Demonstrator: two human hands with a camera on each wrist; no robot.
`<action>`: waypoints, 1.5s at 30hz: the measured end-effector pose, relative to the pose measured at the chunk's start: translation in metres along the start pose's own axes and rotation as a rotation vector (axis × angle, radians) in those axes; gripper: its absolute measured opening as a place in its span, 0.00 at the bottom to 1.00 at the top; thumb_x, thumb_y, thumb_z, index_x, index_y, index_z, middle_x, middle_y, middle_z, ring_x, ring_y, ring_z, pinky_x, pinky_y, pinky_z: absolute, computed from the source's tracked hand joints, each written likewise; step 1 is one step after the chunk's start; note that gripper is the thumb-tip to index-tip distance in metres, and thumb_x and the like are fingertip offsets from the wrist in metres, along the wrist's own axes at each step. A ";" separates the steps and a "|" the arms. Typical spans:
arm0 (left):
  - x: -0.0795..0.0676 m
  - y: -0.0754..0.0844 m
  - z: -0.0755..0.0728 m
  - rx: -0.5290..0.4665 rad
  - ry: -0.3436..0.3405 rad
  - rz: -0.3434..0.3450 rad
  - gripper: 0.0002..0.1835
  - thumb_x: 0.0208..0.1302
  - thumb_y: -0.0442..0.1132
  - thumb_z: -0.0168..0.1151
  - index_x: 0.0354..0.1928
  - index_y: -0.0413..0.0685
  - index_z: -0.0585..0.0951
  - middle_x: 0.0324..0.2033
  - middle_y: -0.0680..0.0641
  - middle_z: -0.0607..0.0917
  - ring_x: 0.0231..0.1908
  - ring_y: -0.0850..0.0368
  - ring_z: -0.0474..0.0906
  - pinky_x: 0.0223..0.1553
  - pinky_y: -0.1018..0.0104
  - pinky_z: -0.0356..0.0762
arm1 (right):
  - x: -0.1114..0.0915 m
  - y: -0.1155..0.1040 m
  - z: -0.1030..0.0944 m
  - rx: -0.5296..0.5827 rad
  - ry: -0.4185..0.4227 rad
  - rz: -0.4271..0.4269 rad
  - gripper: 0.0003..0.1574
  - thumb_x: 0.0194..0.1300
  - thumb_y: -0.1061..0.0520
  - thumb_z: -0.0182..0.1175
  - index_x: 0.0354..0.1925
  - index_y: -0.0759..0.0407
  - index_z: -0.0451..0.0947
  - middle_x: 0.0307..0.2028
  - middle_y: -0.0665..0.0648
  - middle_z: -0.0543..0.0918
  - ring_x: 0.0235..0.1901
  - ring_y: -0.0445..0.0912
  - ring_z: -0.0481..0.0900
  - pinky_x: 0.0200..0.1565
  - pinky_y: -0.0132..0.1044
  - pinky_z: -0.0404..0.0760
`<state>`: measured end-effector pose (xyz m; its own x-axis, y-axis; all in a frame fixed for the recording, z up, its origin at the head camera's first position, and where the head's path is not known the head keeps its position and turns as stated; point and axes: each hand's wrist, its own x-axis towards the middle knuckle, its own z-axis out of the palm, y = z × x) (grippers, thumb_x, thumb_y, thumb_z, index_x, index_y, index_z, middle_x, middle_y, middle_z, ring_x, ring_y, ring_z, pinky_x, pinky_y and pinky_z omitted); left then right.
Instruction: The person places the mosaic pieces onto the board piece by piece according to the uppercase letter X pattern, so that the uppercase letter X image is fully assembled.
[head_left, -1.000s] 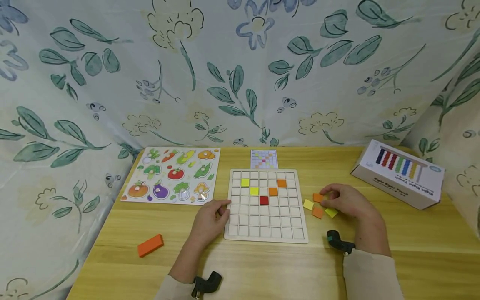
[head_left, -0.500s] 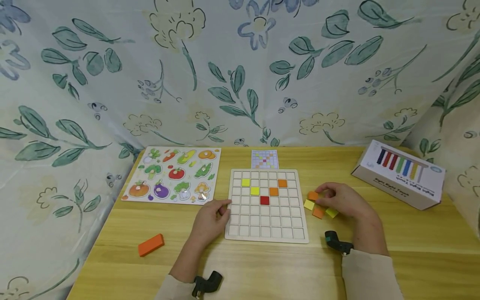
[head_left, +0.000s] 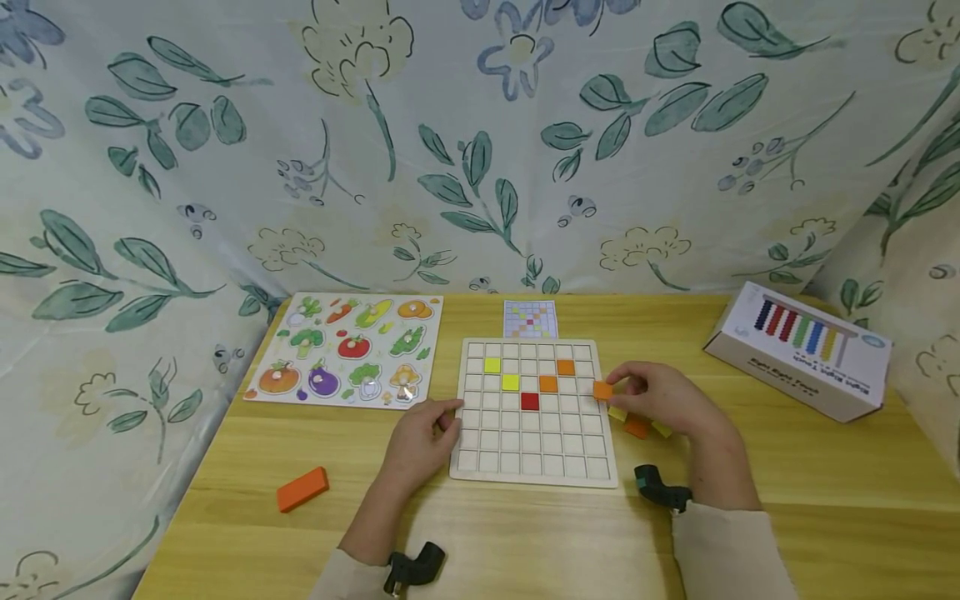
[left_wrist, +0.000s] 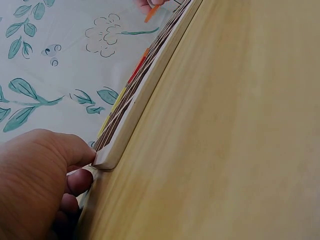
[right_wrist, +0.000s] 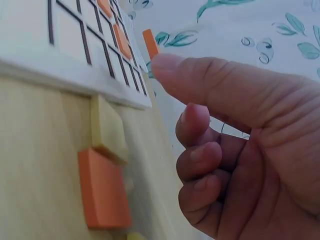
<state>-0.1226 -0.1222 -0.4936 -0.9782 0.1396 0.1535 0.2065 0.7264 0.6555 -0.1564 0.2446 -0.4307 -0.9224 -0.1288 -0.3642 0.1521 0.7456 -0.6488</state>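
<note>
A pale wooden grid board (head_left: 498,456) lies flat in the middle of the table, with yellow, orange and red square tiles in some cells. The red tile (head_left: 530,402) sits near its centre. My left hand (head_left: 417,442) grips the board's left edge with thumb and fingertips; the left wrist view shows them at a corner of the rim (left_wrist: 107,156). Between thumb and finger, my right hand (head_left: 667,402) pinches an orange square tile (head_left: 602,390) above the board's right edge. Below that hand lie loose tiles, among them an orange one (right_wrist: 103,190) and a yellow one (right_wrist: 108,131).
Behind the board lies a small pattern card (head_left: 530,319). A vegetable puzzle board (head_left: 352,390) is at the back left, and an orange block (head_left: 303,490) at the front left. The white box (head_left: 795,350) stands back right, before a floral cloth (head_left: 480,100).
The right hand has picked the orange tile from the loose pile and moved left with it to the board's edge. The left hand stays at the board's left side.
</note>
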 end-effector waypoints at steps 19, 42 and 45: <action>0.000 -0.001 0.001 0.003 0.004 0.007 0.14 0.65 0.39 0.68 0.52 0.51 0.88 0.27 0.60 0.77 0.27 0.65 0.67 0.28 0.73 0.67 | 0.008 -0.046 0.042 0.002 0.001 -0.195 0.15 0.64 0.53 0.71 0.48 0.53 0.81 0.32 0.53 0.76 0.35 0.46 0.73 0.32 0.33 0.71; 0.001 -0.003 0.002 0.008 0.016 0.015 0.13 0.65 0.39 0.68 0.52 0.52 0.88 0.26 0.61 0.76 0.27 0.65 0.67 0.30 0.73 0.68 | 0.012 -0.074 0.096 -0.162 -0.003 -0.328 0.09 0.62 0.56 0.70 0.42 0.51 0.83 0.25 0.46 0.77 0.27 0.41 0.72 0.33 0.34 0.72; 0.001 -0.002 0.002 0.013 0.015 0.016 0.13 0.65 0.39 0.68 0.52 0.52 0.88 0.26 0.61 0.76 0.27 0.65 0.67 0.30 0.73 0.67 | 0.013 -0.074 0.098 -0.174 0.014 -0.326 0.09 0.63 0.56 0.70 0.42 0.51 0.83 0.24 0.46 0.76 0.26 0.41 0.72 0.33 0.34 0.72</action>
<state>-0.1241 -0.1225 -0.4965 -0.9743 0.1415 0.1751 0.2220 0.7330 0.6430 -0.1448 0.1237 -0.4525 -0.9175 -0.3697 -0.1466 -0.2122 0.7669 -0.6057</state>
